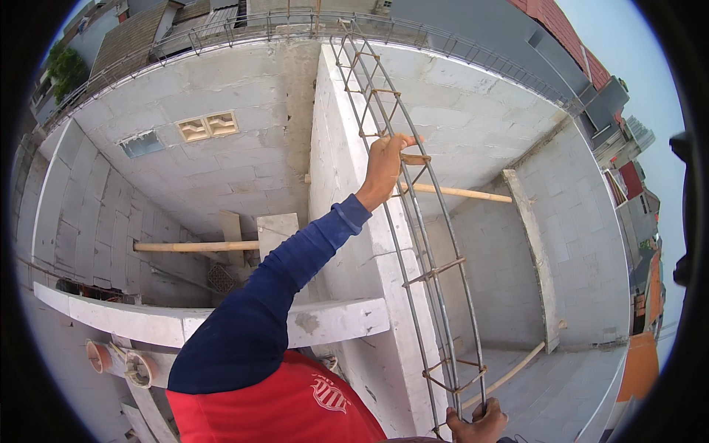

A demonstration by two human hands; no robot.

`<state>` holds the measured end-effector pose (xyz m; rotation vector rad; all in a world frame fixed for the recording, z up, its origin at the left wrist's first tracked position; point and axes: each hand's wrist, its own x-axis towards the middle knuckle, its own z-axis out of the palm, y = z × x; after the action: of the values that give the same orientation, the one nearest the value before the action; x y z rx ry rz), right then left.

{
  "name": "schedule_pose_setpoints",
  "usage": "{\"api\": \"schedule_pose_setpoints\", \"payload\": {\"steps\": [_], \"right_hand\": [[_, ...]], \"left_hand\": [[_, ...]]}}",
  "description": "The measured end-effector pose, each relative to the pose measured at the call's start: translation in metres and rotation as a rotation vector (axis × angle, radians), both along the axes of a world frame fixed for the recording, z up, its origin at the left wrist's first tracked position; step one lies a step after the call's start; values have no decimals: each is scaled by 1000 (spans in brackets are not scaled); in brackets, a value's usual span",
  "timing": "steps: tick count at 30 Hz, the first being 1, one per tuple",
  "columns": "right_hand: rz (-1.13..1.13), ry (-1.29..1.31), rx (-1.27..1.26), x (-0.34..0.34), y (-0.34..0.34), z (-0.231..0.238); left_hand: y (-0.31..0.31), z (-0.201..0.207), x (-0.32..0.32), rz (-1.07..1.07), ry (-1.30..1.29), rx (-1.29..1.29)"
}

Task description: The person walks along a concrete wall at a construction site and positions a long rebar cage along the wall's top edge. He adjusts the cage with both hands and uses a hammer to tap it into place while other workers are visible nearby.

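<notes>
Atop the block wall: view looks steeply down along a white block partition (347, 221), with rooms dropping away on both sides.
Rebar cage: long cage of steel bars with rusty tie loops (413, 244), lying along the top edge of the partition, running from the lower edge of the view up to the far wall.
Left hand: left hand (385, 168) reaches far forward in a blue sleeve, fingers closed around the cage bars near its upper half.
Right hand: right hand (478, 422) at the lower edge, partly cut off by the frame; fingers wrapped round the near end of the cage.
Clothing: red shirt (288, 406) fills the lower middle and hides the wall top directly below.
Left room: horizontal wooden pole (196, 246) spans between walls; vent blocks (207, 125) set in the far wall; small window opening (142, 143) beside them.
Right room: second wooden pole (461, 193) passes behind the cage; pale plank (533, 251) leans against the side wall.
Cross wall: white block ledge (185, 321) meets the partition at right angles, under the blue sleeve.
Lower left: pipe ends (118, 362) just below that ledge.
Beyond: rooftops (561, 29) outside the walls.
</notes>
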<state>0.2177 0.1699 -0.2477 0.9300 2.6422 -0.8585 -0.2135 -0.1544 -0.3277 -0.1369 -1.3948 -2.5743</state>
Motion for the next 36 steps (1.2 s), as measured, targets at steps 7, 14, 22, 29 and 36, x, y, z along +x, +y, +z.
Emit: {"api": "schedule_pose_setpoints", "payload": {"steps": [7,14,22,29,36], "right_hand": [[80,-37,188,12,6,4],[126,43,168,2,-16,-13],[237,317,496,-43,-70,15],[221,348,445,-68,-92,15],[270,317,520,-60,-78,0]], "left_hand": [[0,29,-7,19,141,95],[-13,-14,-10,35,70,66],[-30,-16,-26,54,0,64],[-49,-9,-40,26,-64,63],[-43,-29,-46,-2,54,138]]}}
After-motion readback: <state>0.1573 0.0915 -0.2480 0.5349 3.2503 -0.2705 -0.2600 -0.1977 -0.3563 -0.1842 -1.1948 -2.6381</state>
